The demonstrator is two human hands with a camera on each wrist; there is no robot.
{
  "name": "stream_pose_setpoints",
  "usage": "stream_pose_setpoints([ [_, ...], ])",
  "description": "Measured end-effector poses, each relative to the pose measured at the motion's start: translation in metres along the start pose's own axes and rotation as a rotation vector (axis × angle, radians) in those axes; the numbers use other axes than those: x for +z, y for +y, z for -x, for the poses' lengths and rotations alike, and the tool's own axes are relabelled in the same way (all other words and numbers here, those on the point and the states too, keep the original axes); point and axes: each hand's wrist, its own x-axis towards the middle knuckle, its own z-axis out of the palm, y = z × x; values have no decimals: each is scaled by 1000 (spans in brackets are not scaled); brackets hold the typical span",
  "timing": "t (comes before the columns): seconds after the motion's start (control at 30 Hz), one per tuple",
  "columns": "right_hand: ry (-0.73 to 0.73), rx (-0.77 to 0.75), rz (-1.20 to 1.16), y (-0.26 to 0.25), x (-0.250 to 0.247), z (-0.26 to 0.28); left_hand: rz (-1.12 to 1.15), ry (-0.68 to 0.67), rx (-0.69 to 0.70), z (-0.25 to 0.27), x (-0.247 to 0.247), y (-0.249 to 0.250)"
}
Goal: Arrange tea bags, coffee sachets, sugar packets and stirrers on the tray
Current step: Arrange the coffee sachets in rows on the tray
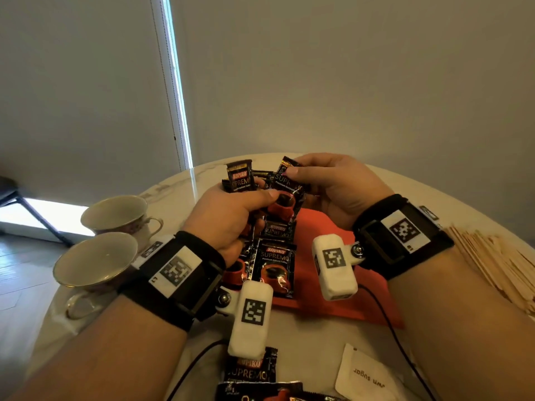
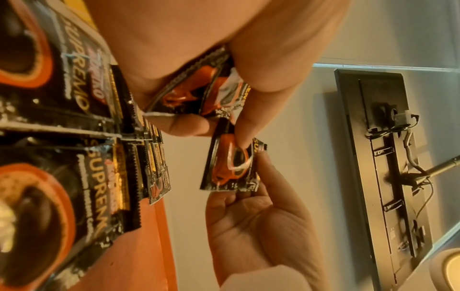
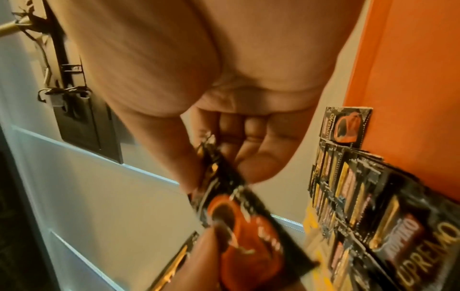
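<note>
The head camera looks forward and down from above the round table (image 1: pixel 333 337), taking in both forearms and the wall beyond. The left wrist camera sits close under the left hand (image 2: pixel 199 49), looking along its palm across to the right hand (image 2: pixel 259 226). The right wrist camera looks the opposite way along the right hand (image 3: pixel 224 88), very near; all three share the coffee sachet (image 1: pixel 286 195) held between the hands.

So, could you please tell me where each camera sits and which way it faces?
Head: worn on the head, looking down at both hands over the orange tray; forearms show.
Left wrist: along the left hand, whose grip holds coffee sachets.
Right wrist: along the right hand, pinching one sachet.
All three share that sachet, held by both hands.
</note>
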Motion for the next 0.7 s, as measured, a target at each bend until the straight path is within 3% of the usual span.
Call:
stream_pose_setpoints([
  [0.17,119,44,-30,3,1,-5,-16,-75,66,4,4,2],
  [0.27,163,122,-136,7,2,-8,20,-17,59,2,3,2],
  [0.4,-1,171,29,5,-2,-4,78,101,26,-3,-1,2],
  [0.47,-12,180,54,8,-2,-3,88,116,14,-4,0,2],
  [0.7,436,144,-160,17,-28,-21,217,246,-47,-3,1,6],
])
